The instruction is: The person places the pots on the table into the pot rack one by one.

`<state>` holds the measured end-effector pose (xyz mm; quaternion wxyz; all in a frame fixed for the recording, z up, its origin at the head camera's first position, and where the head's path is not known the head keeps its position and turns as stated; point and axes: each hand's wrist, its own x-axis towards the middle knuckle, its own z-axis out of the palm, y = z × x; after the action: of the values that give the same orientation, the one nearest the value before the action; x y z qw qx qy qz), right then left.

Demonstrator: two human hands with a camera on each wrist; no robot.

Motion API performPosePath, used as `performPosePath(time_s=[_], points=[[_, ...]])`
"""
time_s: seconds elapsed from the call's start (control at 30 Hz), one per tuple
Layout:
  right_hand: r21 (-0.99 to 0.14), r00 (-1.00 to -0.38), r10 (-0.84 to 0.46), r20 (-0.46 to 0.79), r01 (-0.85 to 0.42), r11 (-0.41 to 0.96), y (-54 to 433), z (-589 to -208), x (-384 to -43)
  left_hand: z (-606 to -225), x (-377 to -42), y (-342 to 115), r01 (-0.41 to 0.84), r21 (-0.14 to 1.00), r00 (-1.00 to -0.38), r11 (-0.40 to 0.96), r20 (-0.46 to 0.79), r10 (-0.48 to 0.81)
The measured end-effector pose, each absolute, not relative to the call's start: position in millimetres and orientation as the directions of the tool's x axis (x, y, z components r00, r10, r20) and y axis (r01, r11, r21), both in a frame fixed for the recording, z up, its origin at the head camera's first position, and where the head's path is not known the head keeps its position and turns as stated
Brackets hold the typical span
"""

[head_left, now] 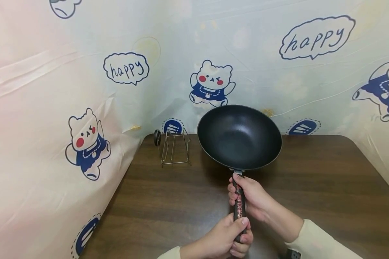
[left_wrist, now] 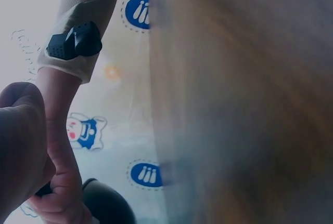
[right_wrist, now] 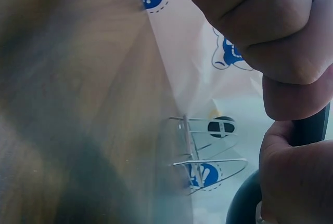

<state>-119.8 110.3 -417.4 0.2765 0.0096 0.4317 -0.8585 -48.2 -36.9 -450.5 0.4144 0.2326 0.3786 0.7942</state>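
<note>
A black wok is tilted up over the table, its dark inside facing me and its long handle pointing down toward me. Around the lower end of that handle curls my left hand. My right hand grips it higher up, its thumb lying along the top close to the pan. Red lettering shows on the handle between the two hands. From the left wrist, part of the wok's dark outside appears past the right hand. In the right wrist view, curled fingers cover most of the handle.
A wire rack stands at the back left of the brown wooden table, left of the wok. Beside it is a small round black piece. Printed cloth hangs behind the table and along its sides.
</note>
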Motion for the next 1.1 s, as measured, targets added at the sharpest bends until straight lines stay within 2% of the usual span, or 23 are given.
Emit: performPosePath(time_s=[0.2,0.37,0.5,0.63,0.73,0.83,0.97,1.1], points=[[-0.732,-0.847,-0.472,-0.243,0.479,-0.484,108,-414,-120,-441,-48,-43,-0.439,0.842,-0.582,-0.315,0.001,0.813],[-0.722,-0.848,-0.472,-0.240,0.481,-0.497,105,-411,-120,-432,-47,-48,-0.381,0.903,-0.619,-0.199,-0.089,0.780],[-0.726,-0.851,-0.465,-0.245,0.479,-0.493,102,-409,-122,-427,-46,-51,-0.270,0.960,-0.692,-0.069,-0.144,0.707],[-0.733,-0.857,-0.456,-0.241,0.469,-0.493,100,-406,-123,-421,-45,-54,-0.103,0.991,-0.758,0.087,-0.134,0.638],[-0.732,-0.857,-0.462,-0.230,0.465,-0.498,98,-404,-125,-413,-46,-56,0.036,0.979,-0.784,0.199,-0.095,0.613],[-0.718,-0.855,-0.468,-0.224,0.469,-0.514,95,-404,-126,-406,-47,-58,0.116,0.952,-0.793,0.285,-0.084,0.603],[-0.679,-0.859,-0.471,-0.201,0.469,-0.565,92,-404,-127,-400,-48,-59,0.157,0.927,-0.792,0.342,-0.089,0.604],[-0.639,-0.856,-0.501,-0.123,0.455,-0.620,87,-408,-131,-399,-49,-58,0.189,0.899,-0.814,0.394,-0.082,0.576]])
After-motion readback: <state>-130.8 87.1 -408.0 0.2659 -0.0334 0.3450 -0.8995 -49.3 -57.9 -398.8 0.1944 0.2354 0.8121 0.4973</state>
